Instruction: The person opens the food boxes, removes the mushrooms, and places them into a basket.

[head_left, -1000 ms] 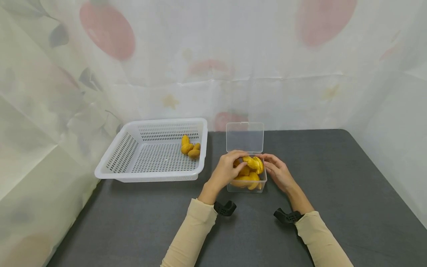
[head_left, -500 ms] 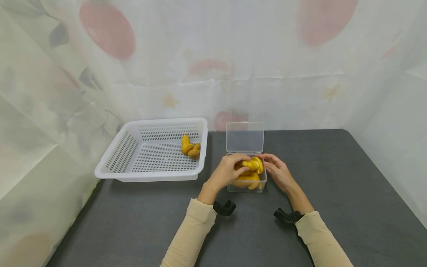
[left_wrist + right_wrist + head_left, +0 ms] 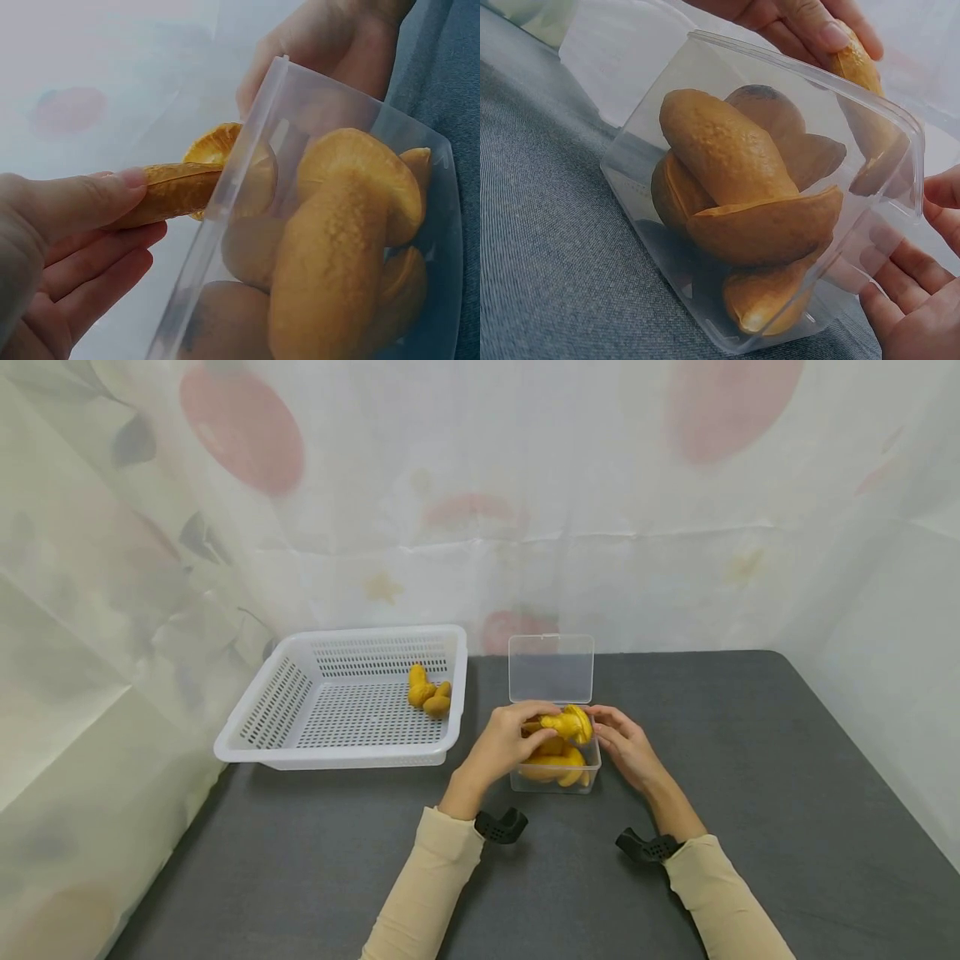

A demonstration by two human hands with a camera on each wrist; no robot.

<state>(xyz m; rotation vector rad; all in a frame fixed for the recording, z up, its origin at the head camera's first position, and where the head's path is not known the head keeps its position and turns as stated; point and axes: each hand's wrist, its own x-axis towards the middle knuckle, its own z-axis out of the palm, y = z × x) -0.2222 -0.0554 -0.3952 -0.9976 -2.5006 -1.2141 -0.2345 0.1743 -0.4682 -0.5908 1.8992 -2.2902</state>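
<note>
My left hand (image 3: pixel 504 743) pinches a yellow mushroom (image 3: pixel 568 725) by its stem, thumb on one side and fingers on the other. Its cap points right, over the mouth of a clear plastic box (image 3: pixel 525 783). Inside the box lie several more yellow mushrooms (image 3: pixel 757 225), heaped on one another and seen through the wall. My right hand (image 3: pixel 630 747) is at the box's right side, its fingers extended against the wall near the rim. In the left wrist view, the held mushroom (image 3: pixel 180 191) shows partly behind the rim.
The box's hinged lid (image 3: pixel 551 668) stands raised at the back. To the left is a white perforated basket (image 3: pixel 337 753), with a few yellow mushrooms (image 3: pixel 422 693) in its right end. Both containers rest on a dark grey table (image 3: pixel 750 760), with a printed curtain (image 3: pixel 637 568) behind.
My left hand has shifted slightly, and the mushroom it holds has turned and risen a little over the box. The right hand, box and basket have stayed in place.
</note>
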